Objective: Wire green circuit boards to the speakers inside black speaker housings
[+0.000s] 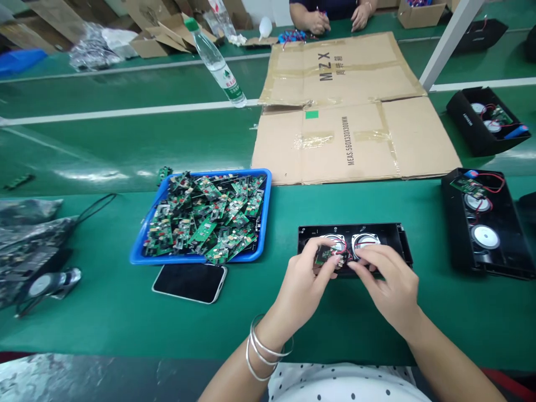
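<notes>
In front of me on the green table lies a black speaker housing with two round speakers set in it. My left hand pinches a small green circuit board over the housing's left half. Red wires run near the board and the left speaker. My right hand is closed at the fingertips beside the right speaker, close to the wires; what sits between its fingers is too small to make out.
Left of the housing stands a blue tray heaped with circuit boards, with a phone before it. Flattened cardboard and a water bottle lie beyond. More speaker housings stand at right. A co-worker's hands show at the far side.
</notes>
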Tool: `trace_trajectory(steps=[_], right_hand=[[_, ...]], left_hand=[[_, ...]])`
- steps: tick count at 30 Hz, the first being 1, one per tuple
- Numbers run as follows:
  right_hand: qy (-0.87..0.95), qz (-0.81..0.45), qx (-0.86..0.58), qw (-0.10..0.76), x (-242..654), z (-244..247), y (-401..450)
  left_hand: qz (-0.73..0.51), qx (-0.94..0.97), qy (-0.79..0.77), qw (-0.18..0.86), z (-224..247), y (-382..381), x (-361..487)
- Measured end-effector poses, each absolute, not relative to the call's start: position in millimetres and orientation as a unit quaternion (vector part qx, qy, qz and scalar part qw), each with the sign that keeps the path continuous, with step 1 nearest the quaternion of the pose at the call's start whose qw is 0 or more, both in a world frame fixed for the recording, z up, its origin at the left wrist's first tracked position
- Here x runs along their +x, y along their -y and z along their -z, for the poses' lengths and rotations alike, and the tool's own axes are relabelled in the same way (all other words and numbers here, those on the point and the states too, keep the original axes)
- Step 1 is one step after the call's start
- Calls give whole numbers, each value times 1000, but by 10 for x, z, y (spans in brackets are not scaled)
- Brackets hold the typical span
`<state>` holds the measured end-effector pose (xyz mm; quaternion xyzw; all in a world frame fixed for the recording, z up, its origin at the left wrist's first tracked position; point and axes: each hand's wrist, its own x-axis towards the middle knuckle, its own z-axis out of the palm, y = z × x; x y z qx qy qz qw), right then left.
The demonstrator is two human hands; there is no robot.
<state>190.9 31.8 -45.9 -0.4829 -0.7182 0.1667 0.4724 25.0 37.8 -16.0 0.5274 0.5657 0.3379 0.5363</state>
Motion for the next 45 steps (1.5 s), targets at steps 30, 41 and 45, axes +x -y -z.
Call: trace_trajectory(steps=[30, 41, 45], right_hand=[[733, -342, -450, 379, 2085, 552, -469], [818, -163, -421, 356, 1998, 669, -457], [842, -96, -420, 325, 1975, 666, -438]], left_hand=[[-288, 562, -604, 486, 182, -486, 314], [-287, 569, -576, 512, 228, -489, 326], [-270, 595, -563, 506, 245, -508, 294]])
